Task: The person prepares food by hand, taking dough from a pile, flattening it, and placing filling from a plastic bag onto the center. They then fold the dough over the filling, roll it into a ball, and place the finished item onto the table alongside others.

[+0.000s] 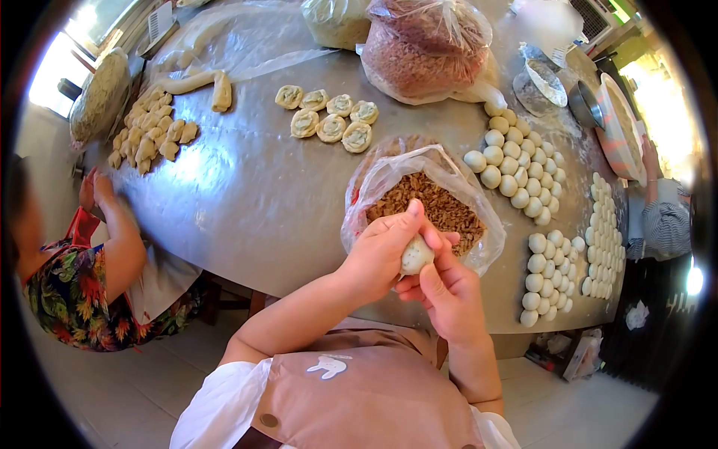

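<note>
A round, pale dough ball (pixel 416 257) with greenish flecks sits between my two hands. My left hand (pixel 380 251) curls round its left side, with the thumb over its top. From the right and below, the fingers and thumb of my right hand (pixel 453 290) press against it. Just beyond my hands, an open plastic bag (pixel 488 238) holds brown crumbly filling (pixel 441 202), partly hidden by my fingers. Farther back on the metal table (pixel 254 194) lie several flat swirled dough rounds (pixel 330 127).
Rows of white dough balls (pixel 523 165) cover the right side, with more balls (pixel 550 277) nearer me. A large bag of pinkish-brown filling (pixel 426 52) stands at the back. Dough pieces (pixel 149 131) are heaped at left, beside a person's arm (pixel 120 232). Another person (pixel 662 217) is at right.
</note>
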{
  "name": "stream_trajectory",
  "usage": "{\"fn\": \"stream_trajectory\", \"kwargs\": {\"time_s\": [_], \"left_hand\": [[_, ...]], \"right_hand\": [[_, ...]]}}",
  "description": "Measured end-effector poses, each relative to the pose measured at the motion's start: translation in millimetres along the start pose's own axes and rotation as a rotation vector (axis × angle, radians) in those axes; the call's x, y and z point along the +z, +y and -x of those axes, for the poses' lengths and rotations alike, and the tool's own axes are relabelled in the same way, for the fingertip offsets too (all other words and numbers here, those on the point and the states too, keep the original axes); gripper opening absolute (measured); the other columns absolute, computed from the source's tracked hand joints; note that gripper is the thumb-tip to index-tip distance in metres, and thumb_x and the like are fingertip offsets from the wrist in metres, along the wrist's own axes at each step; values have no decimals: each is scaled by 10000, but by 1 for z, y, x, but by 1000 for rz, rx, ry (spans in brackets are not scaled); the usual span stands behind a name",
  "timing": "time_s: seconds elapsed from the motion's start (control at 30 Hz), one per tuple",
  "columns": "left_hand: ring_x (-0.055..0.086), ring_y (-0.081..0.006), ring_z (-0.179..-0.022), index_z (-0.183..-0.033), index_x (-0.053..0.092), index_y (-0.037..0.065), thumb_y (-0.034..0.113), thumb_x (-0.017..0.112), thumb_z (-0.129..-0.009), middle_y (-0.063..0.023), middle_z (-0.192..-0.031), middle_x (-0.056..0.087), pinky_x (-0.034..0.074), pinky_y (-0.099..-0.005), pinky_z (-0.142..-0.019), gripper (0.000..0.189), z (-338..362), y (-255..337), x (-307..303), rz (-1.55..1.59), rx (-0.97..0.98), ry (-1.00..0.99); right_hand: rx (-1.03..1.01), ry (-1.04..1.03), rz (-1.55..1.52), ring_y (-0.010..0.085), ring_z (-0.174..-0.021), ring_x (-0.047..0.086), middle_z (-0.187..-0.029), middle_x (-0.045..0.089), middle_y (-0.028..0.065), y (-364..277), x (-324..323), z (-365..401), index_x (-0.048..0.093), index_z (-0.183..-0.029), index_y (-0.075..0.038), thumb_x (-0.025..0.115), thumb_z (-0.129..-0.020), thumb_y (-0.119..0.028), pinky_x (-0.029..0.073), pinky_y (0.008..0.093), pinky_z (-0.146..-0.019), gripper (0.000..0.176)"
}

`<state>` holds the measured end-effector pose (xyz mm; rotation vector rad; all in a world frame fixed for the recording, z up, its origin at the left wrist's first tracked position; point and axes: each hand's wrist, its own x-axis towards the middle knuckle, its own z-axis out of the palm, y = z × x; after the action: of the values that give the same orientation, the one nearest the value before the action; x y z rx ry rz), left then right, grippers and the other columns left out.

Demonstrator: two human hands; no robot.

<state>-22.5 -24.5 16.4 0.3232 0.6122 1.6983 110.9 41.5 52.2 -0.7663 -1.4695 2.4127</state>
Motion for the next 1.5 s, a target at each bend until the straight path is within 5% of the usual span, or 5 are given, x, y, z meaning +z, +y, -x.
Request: {"fn": "stream_trajectory", "kwargs": {"time_s": [0.6,0.77,1.13,1.27,1.5], "left_hand": [[590,-250,-1073,-969,602,25,346,527,-975,-118,-1033,625,487,-400,-922,330,-1,-1,-4,-173,93,38],[595,-89,-586,-1217,524,40,261,641,-918,-110,-1184,582,514,-227,-523,390,6,10,1,-163,248,-261],[623,-260,-963,-802,599,31,304,492,-996,-121,-881,620,511,-422,-846,351,5,-2,0,-245,310,-84],[558,-113,-816,-799,578,26,366,453,-1007,-106,-906,644,481,-214,-585,417,3,-14,0,-156,389,52],[493,-295,-1233,-1368,345,65,593,661,-790,-125,-1220,541,482,-390,-893,845,15,11,20,-133,313,-133]], "right_hand": [[281,-26,-499,200,-654,678,-849,679,121,2,-8,-9,578,-1049,5,383,-1026,-361,574,270,-547,415],[346,-95,-631,208,-595,667,-775,671,100,0,-10,-9,578,-1037,6,354,-1023,-408,565,279,-506,472],[258,-134,-417,235,-591,641,-773,639,114,16,-14,-5,553,-1061,-12,344,-1005,-448,544,321,-517,487],[-66,-73,191,175,-721,625,-830,632,66,17,-8,-1,563,-1093,10,361,-1005,-482,513,277,-640,539],[-173,-68,-16,155,-795,594,-933,613,65,25,-7,1,542,-1180,8,386,-992,-508,492,302,-718,571]]}}
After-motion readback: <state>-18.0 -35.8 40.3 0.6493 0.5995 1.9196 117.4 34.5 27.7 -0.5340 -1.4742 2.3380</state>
